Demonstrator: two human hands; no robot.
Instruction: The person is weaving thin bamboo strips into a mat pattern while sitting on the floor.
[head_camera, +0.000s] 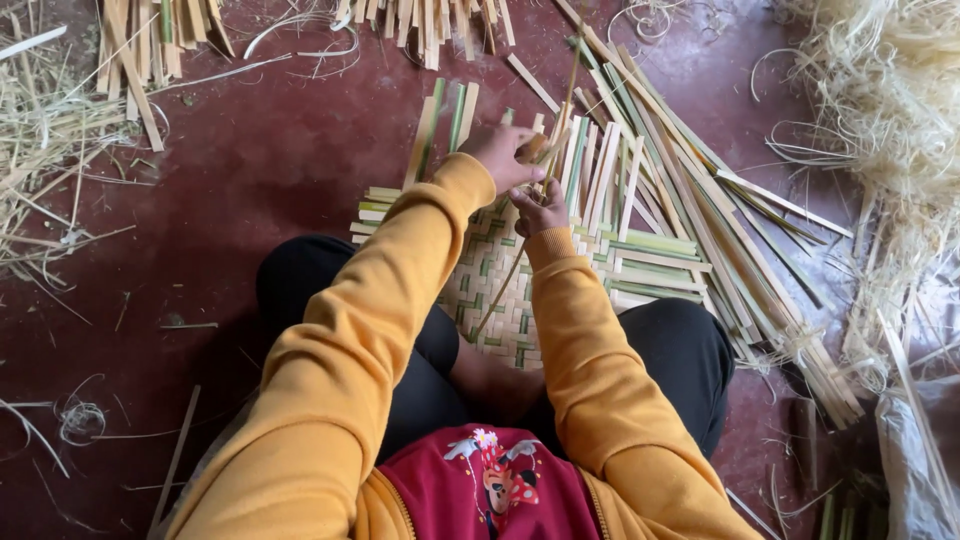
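Bamboo mat (500, 290), half woven, lies on floor (250, 180) before crossed legs. Left hand (502, 155) pinches loose strip (545, 170) above mat's far edge, fingers closed on it. Right hand (540, 212) just beside, curled round same strip lower down. Strip bundle (730, 250) fans out right. Shavings (890, 110) heaped far right, more strips (150, 40) top left.

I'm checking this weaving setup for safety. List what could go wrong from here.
1. Both hands, left hand and right hand, work bare among the strips; thin split edges could cut or splinter fingers.
2. The long strip they grip stands up toward the person; it might flick at the face.
3. The mat lies under a bare foot; loose strips on the floor could prick or slip.
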